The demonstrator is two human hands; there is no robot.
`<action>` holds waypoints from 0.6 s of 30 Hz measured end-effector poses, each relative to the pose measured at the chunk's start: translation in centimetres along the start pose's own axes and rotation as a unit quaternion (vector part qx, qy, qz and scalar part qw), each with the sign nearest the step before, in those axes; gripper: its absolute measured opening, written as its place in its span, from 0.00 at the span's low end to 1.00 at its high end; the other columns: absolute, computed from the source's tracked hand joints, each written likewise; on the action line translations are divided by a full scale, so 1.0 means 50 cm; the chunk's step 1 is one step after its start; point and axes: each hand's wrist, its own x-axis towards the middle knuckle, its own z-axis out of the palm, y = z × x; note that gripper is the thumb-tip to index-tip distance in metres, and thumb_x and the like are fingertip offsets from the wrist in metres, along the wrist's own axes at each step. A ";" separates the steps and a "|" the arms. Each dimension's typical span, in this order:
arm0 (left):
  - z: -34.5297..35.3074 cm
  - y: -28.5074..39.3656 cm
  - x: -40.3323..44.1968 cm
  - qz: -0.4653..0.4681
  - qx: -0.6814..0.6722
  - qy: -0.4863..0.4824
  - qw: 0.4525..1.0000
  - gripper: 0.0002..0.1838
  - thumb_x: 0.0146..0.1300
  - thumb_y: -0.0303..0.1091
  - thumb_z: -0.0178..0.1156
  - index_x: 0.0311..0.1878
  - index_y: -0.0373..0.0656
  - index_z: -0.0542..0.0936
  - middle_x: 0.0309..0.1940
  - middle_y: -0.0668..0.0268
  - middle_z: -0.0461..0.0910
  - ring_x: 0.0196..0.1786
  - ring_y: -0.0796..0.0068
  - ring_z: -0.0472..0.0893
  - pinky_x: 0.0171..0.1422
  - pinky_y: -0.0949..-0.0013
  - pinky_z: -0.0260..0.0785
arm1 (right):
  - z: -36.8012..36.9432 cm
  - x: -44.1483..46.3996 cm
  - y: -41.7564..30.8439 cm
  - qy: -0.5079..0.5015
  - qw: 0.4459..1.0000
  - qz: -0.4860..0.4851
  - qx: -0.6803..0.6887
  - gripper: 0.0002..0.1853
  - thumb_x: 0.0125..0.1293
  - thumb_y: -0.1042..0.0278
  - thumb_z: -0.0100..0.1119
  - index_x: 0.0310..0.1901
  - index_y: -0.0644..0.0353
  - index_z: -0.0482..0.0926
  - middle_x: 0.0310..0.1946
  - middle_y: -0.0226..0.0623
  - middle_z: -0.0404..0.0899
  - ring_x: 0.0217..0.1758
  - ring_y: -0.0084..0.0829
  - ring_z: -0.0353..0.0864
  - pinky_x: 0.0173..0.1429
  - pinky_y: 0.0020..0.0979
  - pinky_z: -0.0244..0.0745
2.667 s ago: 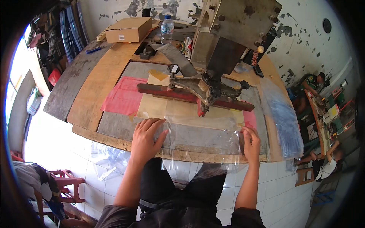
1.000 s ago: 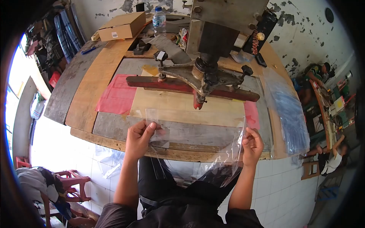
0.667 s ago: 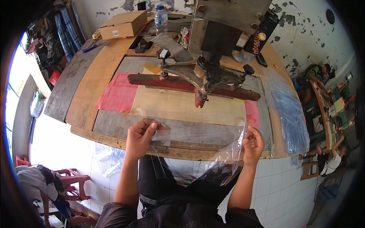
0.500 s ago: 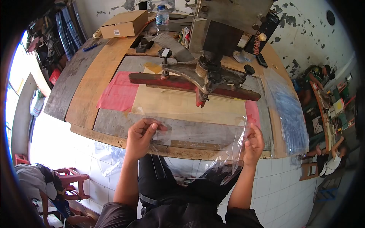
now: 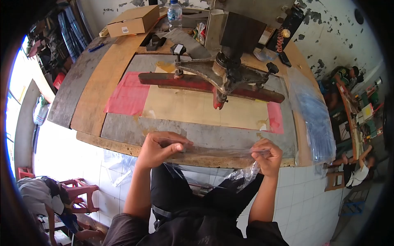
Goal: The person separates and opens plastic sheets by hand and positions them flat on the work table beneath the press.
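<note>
A clear plastic sheet (image 5: 219, 152) is stretched between my two hands at the table's front edge, its lower part hanging over my lap. My left hand (image 5: 161, 149) is closed on the sheet's left end, thumb pointing inward. On the other side, my right hand (image 5: 268, 156) pinches the right end between thumb and fingers. Beyond the hands lies a pale yellow panel (image 5: 184, 107) with pink pieces (image 5: 128, 95) at its ends. Over that panel hangs a red press bar (image 5: 193, 84) on a metal bracket (image 5: 223, 76).
Stacked clear plastic (image 5: 316, 131) lies along the table's right side. A cardboard box (image 5: 133, 20), water bottle (image 5: 175, 16) and phone (image 5: 284, 59) stand or lie at the back. Other people are at the lower left and far right. A red stool (image 5: 80, 192) is on the left floor.
Both hands have come lower toward the table's front edge, bringing the sheet's upper edge off the yellow panel. The right hand has shifted slightly inward, and its fingers have curled more.
</note>
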 end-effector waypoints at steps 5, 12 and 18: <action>0.000 0.012 -0.002 -0.016 0.083 0.010 0.996 0.09 0.67 0.32 0.75 0.43 0.34 0.90 0.41 0.60 0.92 0.44 0.73 0.89 0.53 0.68 0.81 | 0.001 -0.008 0.004 0.004 0.999 0.023 0.037 0.10 0.62 0.74 0.80 0.39 0.63 0.85 0.36 0.41 0.89 0.41 0.32 0.88 0.46 0.31 0.79; 0.011 0.018 0.000 0.021 0.091 0.048 0.994 0.05 0.64 0.26 0.76 0.40 0.37 0.90 0.38 0.61 0.91 0.43 0.73 0.89 0.51 0.70 0.81 | -0.001 -0.009 0.008 0.006 0.999 0.027 0.044 0.12 0.60 0.77 0.81 0.38 0.61 0.83 0.33 0.43 0.89 0.39 0.34 0.90 0.43 0.31 0.81; 0.006 0.008 0.002 0.058 0.094 0.033 0.993 0.03 0.64 0.24 0.75 0.40 0.37 0.90 0.39 0.60 0.92 0.44 0.70 0.91 0.51 0.68 0.82 | 0.001 -0.006 0.008 0.005 0.998 0.016 0.060 0.13 0.58 0.81 0.81 0.37 0.60 0.82 0.32 0.43 0.89 0.38 0.33 0.89 0.42 0.30 0.81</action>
